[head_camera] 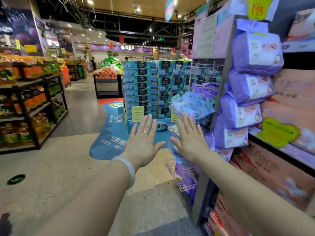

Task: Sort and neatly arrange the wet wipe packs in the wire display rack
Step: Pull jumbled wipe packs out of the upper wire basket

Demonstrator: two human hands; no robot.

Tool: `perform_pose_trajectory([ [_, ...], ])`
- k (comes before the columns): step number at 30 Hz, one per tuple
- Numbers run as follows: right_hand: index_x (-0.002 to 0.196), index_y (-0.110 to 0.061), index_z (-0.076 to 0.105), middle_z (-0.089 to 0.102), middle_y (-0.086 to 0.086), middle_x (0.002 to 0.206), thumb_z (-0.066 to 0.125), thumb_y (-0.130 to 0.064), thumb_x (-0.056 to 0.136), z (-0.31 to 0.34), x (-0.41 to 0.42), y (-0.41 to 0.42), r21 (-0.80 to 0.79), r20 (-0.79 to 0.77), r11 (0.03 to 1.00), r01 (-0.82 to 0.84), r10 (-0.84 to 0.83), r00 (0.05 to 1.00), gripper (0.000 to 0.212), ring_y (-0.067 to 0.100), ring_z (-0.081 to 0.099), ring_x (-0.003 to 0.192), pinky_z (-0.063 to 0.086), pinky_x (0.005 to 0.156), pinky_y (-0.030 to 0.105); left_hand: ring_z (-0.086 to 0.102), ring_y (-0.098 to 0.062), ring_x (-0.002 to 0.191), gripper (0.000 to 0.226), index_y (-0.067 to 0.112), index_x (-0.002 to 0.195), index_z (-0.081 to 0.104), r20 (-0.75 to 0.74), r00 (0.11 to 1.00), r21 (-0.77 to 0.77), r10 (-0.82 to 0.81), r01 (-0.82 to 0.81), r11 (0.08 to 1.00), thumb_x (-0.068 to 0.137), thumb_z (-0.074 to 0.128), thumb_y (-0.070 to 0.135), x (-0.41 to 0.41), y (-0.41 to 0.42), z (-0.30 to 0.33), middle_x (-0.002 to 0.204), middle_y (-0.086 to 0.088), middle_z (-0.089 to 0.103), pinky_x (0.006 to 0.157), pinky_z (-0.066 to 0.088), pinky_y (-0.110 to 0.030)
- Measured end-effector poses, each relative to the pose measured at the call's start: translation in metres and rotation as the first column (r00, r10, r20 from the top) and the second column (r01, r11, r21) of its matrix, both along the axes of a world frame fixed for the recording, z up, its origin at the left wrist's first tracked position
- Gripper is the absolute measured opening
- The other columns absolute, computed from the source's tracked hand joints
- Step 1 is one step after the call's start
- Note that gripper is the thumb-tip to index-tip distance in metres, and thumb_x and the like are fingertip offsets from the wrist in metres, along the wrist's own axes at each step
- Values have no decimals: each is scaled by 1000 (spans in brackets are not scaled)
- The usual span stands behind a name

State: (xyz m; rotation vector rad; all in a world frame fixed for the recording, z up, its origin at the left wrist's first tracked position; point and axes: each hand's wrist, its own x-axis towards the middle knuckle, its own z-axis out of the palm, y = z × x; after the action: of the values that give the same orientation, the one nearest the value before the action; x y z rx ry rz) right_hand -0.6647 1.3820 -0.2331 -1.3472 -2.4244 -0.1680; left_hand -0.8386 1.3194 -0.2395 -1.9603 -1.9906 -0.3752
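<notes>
Both hands are reaching forward in the middle of the frame, palms away and fingers straight, holding nothing. The left hand (144, 142) is wearing a ring and a pale bangle (127, 169) on the wrist. The right hand (191, 140) is hovering just beside it, in front of the wire rack (185, 114) at centre right. Blue wipe packs (196, 104) are lying in a loose heap in the rack's upper basket. Purple packs (187, 179) are sitting in a lower basket, partly hidden by the right arm. Purple tissue bundles (252, 86) are hanging at the right.
</notes>
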Motion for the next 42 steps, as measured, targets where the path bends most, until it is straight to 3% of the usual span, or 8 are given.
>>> perform_pose_trajectory([
  [9,146,-21,-12,-19,3,156,18,-56,92,13,-80,159,-30,-25,985,171,-172,985,70,18,-21,142,-10,115,41,-26,-15,140,78,14,147,-11,24,985,-24,-171,172,985,90,14,61,-86,189,15,150,2,-27,116,-8,-40],
  [13,147,-19,-7,-20,3,155,19,-56,93,3,-94,215,-51,-31,974,222,-223,974,70,17,-21,142,-10,115,40,-28,-14,138,76,14,147,-9,27,962,-44,-273,274,961,92,18,59,-98,258,1,156,-3,-21,116,-8,-40],
  [18,147,-18,-7,-20,3,155,21,-55,93,-4,-97,300,-56,-36,940,337,-339,940,71,18,-20,143,-9,115,41,-34,-9,129,77,16,147,-10,16,925,-76,-380,380,922,90,16,61,-111,350,-13,142,5,-33,116,-8,-39],
  [24,147,-16,-2,-18,6,156,23,-56,92,-11,-111,397,-87,-98,899,430,-437,894,73,19,-19,143,-8,115,39,-22,-16,142,76,18,148,-7,26,900,-158,-434,432,888,91,18,61,-126,462,-6,156,-2,-20,115,-9,-39],
  [30,148,-19,3,-15,5,157,27,-55,92,-13,-112,445,-114,-114,864,490,-501,858,71,18,-16,144,-6,116,38,-17,-20,144,74,17,149,-1,70,856,-219,-512,514,830,93,24,58,-128,549,2,157,-5,-17,116,-4,-41],
  [35,147,-15,11,-4,7,158,35,-51,92,-11,-97,461,-72,-133,788,612,-616,777,70,20,-7,145,-3,116,35,-12,-22,145,73,16,149,0,108,765,-255,-634,638,726,94,34,51,-105,604,-3,158,-7,-12,117,0,-42],
  [42,142,-10,28,10,10,157,52,-37,90,-9,-97,460,1,-164,638,770,-760,629,64,24,6,145,4,117,33,-2,-24,146,79,10,147,7,73,525,-291,-848,825,485,90,46,46,-76,658,1,159,-11,-1,116,6,-41],
])
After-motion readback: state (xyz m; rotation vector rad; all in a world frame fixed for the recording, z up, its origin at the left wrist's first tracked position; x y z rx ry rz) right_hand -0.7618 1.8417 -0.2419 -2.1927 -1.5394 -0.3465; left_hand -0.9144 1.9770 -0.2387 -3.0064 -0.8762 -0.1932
